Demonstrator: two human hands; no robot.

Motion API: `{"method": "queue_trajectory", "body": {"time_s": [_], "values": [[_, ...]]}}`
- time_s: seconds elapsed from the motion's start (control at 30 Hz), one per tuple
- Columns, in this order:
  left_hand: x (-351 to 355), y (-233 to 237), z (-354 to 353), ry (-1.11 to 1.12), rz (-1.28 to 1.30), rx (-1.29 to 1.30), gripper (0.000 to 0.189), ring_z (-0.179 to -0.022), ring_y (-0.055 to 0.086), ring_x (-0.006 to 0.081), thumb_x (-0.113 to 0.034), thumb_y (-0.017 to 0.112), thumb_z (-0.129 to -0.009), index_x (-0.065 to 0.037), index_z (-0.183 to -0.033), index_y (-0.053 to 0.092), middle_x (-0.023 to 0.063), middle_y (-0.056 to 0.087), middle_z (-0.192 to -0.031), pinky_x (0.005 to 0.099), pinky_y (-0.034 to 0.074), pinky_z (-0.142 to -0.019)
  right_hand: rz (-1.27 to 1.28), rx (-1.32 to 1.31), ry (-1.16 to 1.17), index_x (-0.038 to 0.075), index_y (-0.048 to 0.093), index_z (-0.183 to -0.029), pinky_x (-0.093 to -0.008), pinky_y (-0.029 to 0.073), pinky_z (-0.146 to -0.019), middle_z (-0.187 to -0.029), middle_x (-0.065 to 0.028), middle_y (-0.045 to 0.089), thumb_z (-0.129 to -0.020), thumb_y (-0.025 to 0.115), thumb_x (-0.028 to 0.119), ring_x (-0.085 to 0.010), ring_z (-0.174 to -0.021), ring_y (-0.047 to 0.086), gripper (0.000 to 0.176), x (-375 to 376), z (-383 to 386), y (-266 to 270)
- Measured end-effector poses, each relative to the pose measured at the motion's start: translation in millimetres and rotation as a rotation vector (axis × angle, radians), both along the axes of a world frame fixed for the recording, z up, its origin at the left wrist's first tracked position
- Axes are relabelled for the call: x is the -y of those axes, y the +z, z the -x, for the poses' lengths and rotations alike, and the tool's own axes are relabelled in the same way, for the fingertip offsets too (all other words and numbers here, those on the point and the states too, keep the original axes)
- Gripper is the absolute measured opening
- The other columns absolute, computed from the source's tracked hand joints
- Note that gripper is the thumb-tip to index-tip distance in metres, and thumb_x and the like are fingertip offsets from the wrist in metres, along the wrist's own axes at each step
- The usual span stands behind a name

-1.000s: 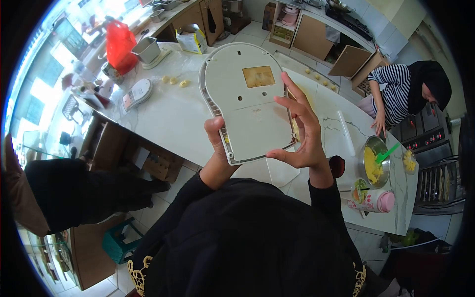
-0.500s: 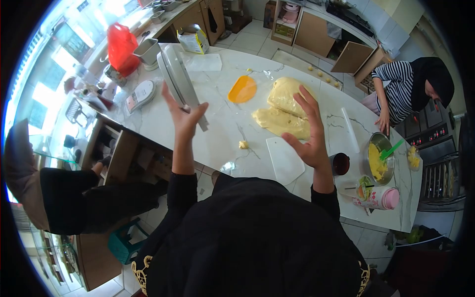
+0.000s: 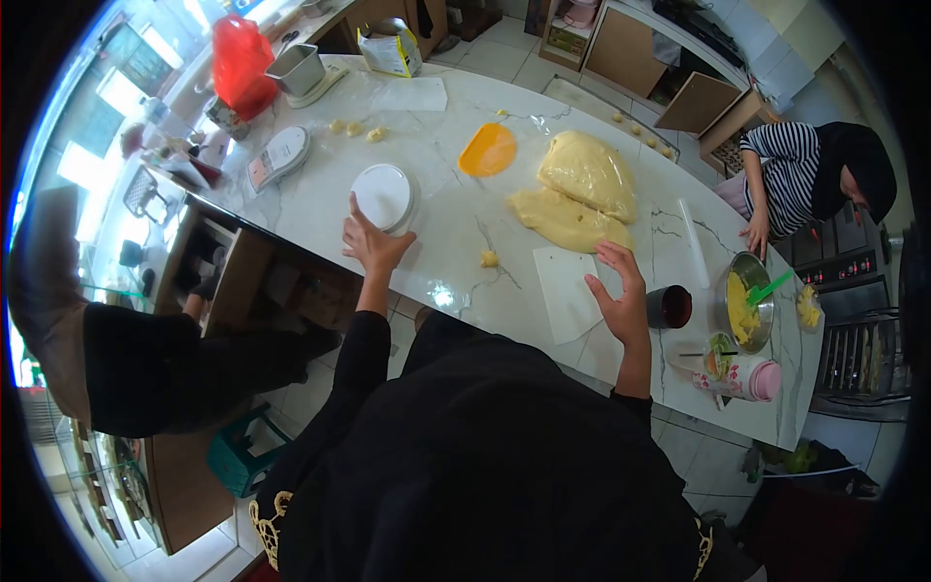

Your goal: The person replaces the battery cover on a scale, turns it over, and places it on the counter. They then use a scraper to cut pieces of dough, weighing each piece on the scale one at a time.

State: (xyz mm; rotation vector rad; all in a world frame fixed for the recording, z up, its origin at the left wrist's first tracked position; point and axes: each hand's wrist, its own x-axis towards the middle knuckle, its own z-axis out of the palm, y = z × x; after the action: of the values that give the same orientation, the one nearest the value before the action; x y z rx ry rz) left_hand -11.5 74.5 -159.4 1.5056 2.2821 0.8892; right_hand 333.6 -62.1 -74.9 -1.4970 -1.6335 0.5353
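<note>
My left hand (image 3: 372,242) rests on the near edge of a white kitchen scale (image 3: 383,197) that stands on the marble counter (image 3: 320,209). My right hand (image 3: 621,296) hovers with fingers spread just right of a white plastic scraper (image 3: 566,291) lying flat on the counter. It holds nothing. A big mass of yellow dough (image 3: 582,189) lies beyond the scraper, and an orange scraper (image 3: 488,150) sits to its left. A small dough scrap (image 3: 489,259) lies between my hands.
A dark cup (image 3: 669,307), a metal bowl with a green spatula (image 3: 744,308) and a pink bottle (image 3: 742,379) stand at the right. A second scale (image 3: 276,157), a red bag (image 3: 240,63) and a metal tin (image 3: 296,70) sit far left. A person in stripes (image 3: 790,179) leans on the counter.
I held the scale up with both hands showing its underside. My left hand then swung it left and set it down upright on the counter. My right hand let go and dropped beside the white scraper.
</note>
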Motion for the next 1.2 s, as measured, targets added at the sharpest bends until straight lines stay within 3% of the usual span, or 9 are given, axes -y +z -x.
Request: {"method": "queue_trajectory", "body": {"time_s": [0.4, 0.53, 0.63, 0.73, 0.8, 0.87, 0.97, 1.03, 1.2], "values": [[12.9, -15.2, -10.9, -0.118, 0.178, -0.138, 0.124, -0.123, 0.028, 0.0452, -0.033, 0.082, -0.047, -0.024, -0.143, 0.005, 0.0308, 0.032, -0.128, 0.0683, 0.018, -0.095, 0.061, -0.083, 0.037, 0.004, 0.058, -0.111, -0.0335, 0.046, -0.086, -0.114, -0.0135, 0.056, -0.075, 0.066, 0.004, -0.0263, -0.098, 0.057, 0.037, 23.4, 14.4, -11.8], [12.1, -15.1, -6.1, -0.122, 0.23, -0.12, 0.127, -0.126, 0.027, 0.0449, -0.037, 0.084, -0.047, -0.025, -0.144, 0.003, 0.0273, 0.03, -0.133, 0.0669, 0.018, -0.097, 0.078, -0.11, 0.064, 0.005, 0.059, -0.111, -0.0332, 0.047, -0.084, -0.114, -0.0134, 0.056, -0.075, 0.066, 0.004, -0.0263, -0.097, 0.058, 0.036, 32.0, 18.1, -18.1], [16.7, -14.8, 9.8, -0.143, 0.091, -0.086, 0.118, -0.124, 0.034, 0.0415, -0.052, 0.08, -0.055, -0.015, -0.143, 0.011, 0.0239, 0.033, -0.136, 0.0638, 0.021, -0.098, 0.106, -0.107, 0.094, 0.002, 0.057, -0.113, -0.033, 0.048, -0.086, -0.115, -0.0122, 0.056, -0.077, 0.063, 0.002, -0.0237, -0.1, 0.059, 0.037, 37.7, 16.6, -23.6], [11.4, -53.3, 73.5, -0.073, -0.082, 0.272, 0.107, -0.125, 0.034, 0.0391, -0.052, 0.076, -0.063, -0.008, -0.142, 0.018, 0.0222, 0.035, -0.136, 0.0567, 0.024, -0.101, 0.158, -0.159, 0.058, 0.004, 0.058, -0.111, -0.034, 0.047, -0.084, -0.113, -0.0139, 0.056, -0.075, 0.065, 0.005, -0.0277, -0.097, 0.058, 0.036, 40.9, 9.2, -42.9], [23.3, -66.4, 98.1, -0.09, -0.036, 0.203, 0.104, -0.127, 0.032, 0.0387, -0.051, 0.074, -0.065, -0.006, -0.141, 0.02, 0.0223, 0.035, -0.137, 0.0535, 0.025, -0.102, 0.154, -0.022, -0.032, 0.004, 0.059, -0.11, -0.0355, 0.045, -0.087, -0.11, -0.0146, 0.057, -0.075, 0.065, 0.004, -0.0307, -0.098, 0.057, 0.036, 42.1, 0.3, -63.8], [29.8, -70.0, 103.3, -0.111, -0.005, 0.141, 0.1, -0.128, 0.03, 0.0384, -0.05, 0.073, -0.068, -0.003, -0.14, 0.022, 0.0223, 0.035, -0.137, 0.0503, 0.026, -0.104, 0.169, 0.049, -0.058, 0.006, 0.056, -0.115, -0.0373, 0.042, -0.091, -0.116, -0.0153, 0.054, -0.074, 0.067, 0.009, -0.0325, -0.105, 0.053, 0.043, 44.8, -4.7, -87.0], [40.1, -64.6, 87.7, -0.133, 0.043, 0.115, 0.109, -0.136, 0.017, 0.0379, -0.052, 0.075, -0.064, -0.006, -0.143, 0.016, 0.0222, 0.022, -0.146, 0.0585, 0.018, -0.104, 0.312, 0.299, -0.227, 0.009, 0.048, -0.126, -0.0421, 0.039, -0.094, -0.126, -0.0183, 0.046, -0.071, 0.073, 0.021, -0.035, -0.114, 0.046, 0.062, 48.5, -4.0, -109.0], [43.7, -55.7, 76.8, -0.125, 0.1, 0.084, 0.114, -0.137, 0.012, 0.0374, -0.053, 0.076, -0.061, -0.007, -0.143, 0.011, 0.0227, 0.017, -0.147, 0.0595, 0.015, -0.105, 0.416, 0.465, -0.342, 0.014, 0.036, -0.135, -0.0465, 0.036, -0.095, -0.132, -0.023, 0.037, -0.063, 0.078, 0.038, -0.0382, -0.12, 0.039, 0.087, 47.5, 9.7, -107.9], [55.2, -38.9, 61.1, -0.152, 0.249, -0.012, 0.129, -0.14, 0.003, 0.0366, -0.057, 0.078, -0.054, -0.008, -0.145, 0.001, 0.0246, 0.007, -0.149, 0.0596, 0.007, -0.107, 0.514, 0.67, -0.465, 0.017, 0.029, -0.139, -0.0462, 0.038, -0.091, -0.129, -0.0249, 0.038, -0.052, 0.081, 0.051, -0.0392, -0.117, 0.041, 0.107, 35.6, 42.1, -97.4]]}}
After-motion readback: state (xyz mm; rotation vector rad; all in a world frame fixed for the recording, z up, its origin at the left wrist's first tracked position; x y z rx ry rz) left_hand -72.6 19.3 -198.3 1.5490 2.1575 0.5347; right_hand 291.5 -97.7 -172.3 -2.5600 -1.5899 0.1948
